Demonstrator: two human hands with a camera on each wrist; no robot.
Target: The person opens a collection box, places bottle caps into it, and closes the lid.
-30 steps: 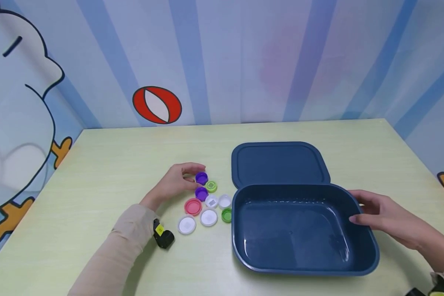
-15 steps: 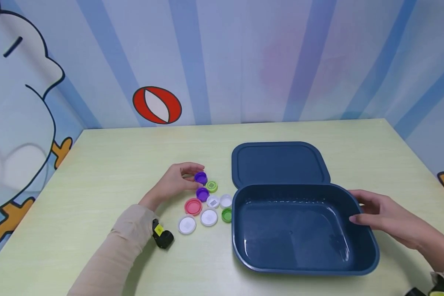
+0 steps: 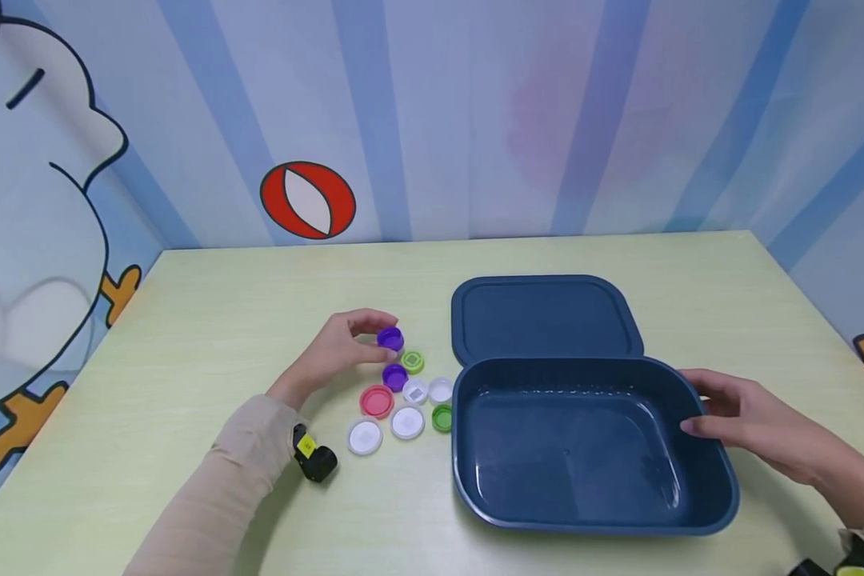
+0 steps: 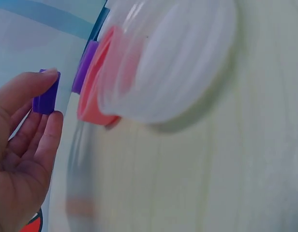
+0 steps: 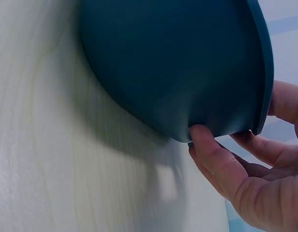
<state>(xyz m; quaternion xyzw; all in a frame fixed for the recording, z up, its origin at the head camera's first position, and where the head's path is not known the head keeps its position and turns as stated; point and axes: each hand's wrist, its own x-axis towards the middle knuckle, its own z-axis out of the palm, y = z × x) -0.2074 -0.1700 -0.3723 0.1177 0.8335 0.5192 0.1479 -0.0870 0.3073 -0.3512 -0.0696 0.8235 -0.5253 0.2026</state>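
Note:
Between thumb and fingertips, my left hand (image 3: 331, 352) pinches a purple bottle cap (image 3: 390, 338), seen from its side in the left wrist view as a purple cap (image 4: 46, 94) above the other caps. Just below it lie a second purple cap (image 3: 394, 378) and a light green cap (image 3: 413, 362). Around these are a pink cap (image 3: 377, 402), several white caps (image 3: 407, 422) and a green cap (image 3: 442, 418) at the bin's left side. My right hand (image 3: 756, 424) grips the right wall of a dark blue plastic bin (image 3: 562, 464), thumb over the rim and fingers outside.
Behind the bin, a flat dark blue lid (image 3: 547, 316) lies on the pale wood table (image 3: 259, 296). The bin's back rim overlaps the lid's front edge in the head view. A striped blue wall (image 3: 439, 120) with cartoon prints closes off the back.
My left hand has raised the purple cap a little, up and away from the second purple cap. The right hand and the bin have stayed in place.

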